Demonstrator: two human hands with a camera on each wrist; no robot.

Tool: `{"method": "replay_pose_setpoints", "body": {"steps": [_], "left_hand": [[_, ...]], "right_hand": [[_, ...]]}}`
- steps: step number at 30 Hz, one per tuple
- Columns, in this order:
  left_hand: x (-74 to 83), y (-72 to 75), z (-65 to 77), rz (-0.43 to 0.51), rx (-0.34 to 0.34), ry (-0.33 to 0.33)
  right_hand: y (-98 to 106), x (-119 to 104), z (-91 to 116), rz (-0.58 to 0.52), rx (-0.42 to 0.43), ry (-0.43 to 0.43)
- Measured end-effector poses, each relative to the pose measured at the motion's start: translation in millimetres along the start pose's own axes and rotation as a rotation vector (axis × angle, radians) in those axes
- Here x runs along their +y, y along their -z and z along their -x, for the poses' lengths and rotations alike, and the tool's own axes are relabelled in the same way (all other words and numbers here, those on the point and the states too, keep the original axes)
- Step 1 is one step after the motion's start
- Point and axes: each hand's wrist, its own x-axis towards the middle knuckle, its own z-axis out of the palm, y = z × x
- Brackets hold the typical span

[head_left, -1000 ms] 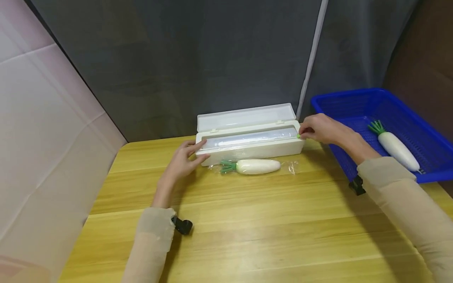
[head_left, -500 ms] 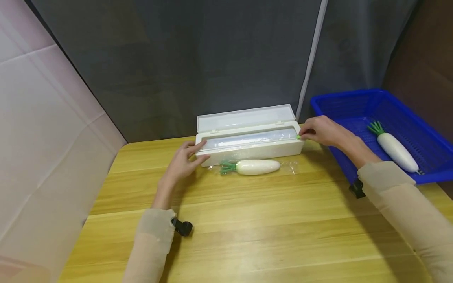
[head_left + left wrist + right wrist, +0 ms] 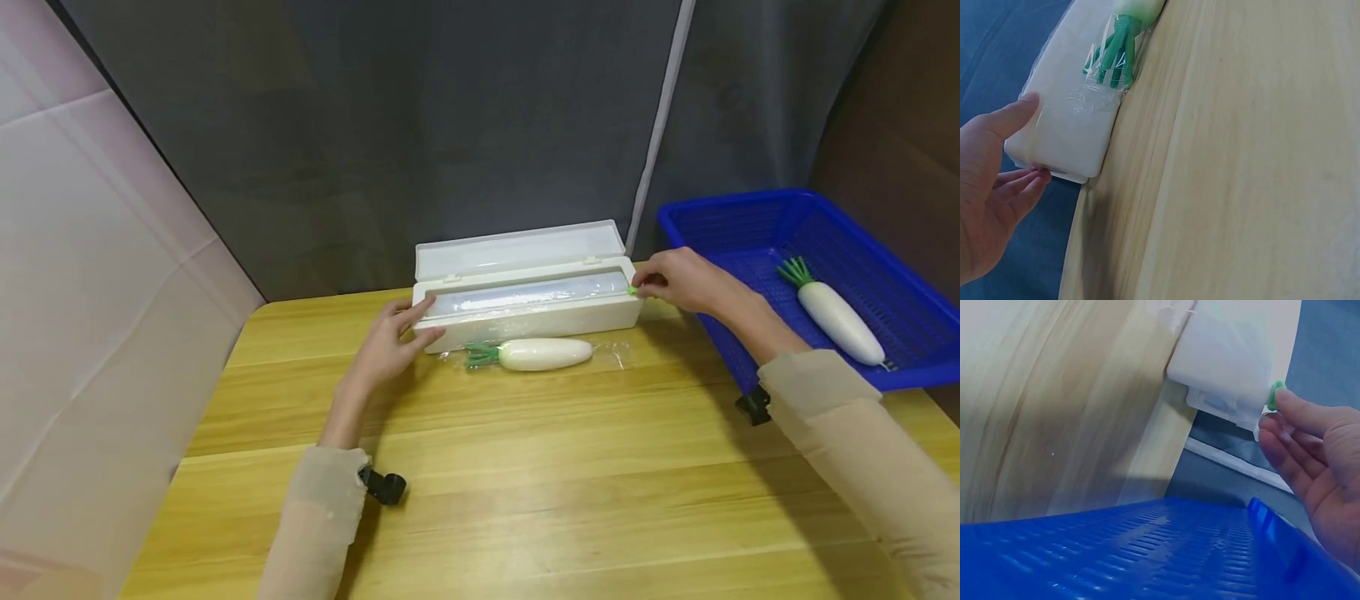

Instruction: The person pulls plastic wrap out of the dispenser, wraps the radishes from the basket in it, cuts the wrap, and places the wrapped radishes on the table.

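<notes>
A long white cling film dispenser (image 3: 534, 317) lies on the table with its lid (image 3: 517, 251) tipped back, and a roll of clear film (image 3: 528, 293) shows inside. My left hand (image 3: 385, 342) holds its left end, thumb on the front face. In the left wrist view, the thumb (image 3: 1021, 114) and fingers (image 3: 1025, 190) straddle that end. At the right end my right hand (image 3: 678, 277) pinches a small green slider (image 3: 1276, 395) between thumb and fingertips. A film-wrapped white radish (image 3: 545, 354) with green stems lies right in front of the dispenser.
To the right stands a blue plastic basket (image 3: 738, 198) with another white radish (image 3: 842, 322) in it; the right forearm passes over its near left side. A dark grey curtain (image 3: 360, 150) hangs behind the wooden table (image 3: 525, 483).
Almost nothing differs. Both hands keep their places at the dispenser's ends, and the green slider stays at the right end; the view has shifted very slightly.
</notes>
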Motion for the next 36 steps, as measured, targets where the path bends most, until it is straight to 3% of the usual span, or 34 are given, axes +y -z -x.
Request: {"method": "replay_pose_setpoints", "body": {"steps": [8, 16, 30, 36], "left_hand": [[0.3, 2.4, 0.7, 0.017, -0.010, 0.002], [-0.2, 1.0, 1.8, -0.012, 0.009, -0.017], [0.6, -2.8, 2.6, -0.005, 0.031, -0.034], [-0.3, -4.6, 5.6, 0.008, 0.051, -0.031]], "right_hand": [[0, -14, -2, 0.016, 0.101, 0.007], [-12, -24, -5, -0.061, 0.169, -0.028], [-44, -19, 4, -0.160, 0.310, -0.136], [-58, -12, 6, -0.195, 0.404, -0.120]]}}
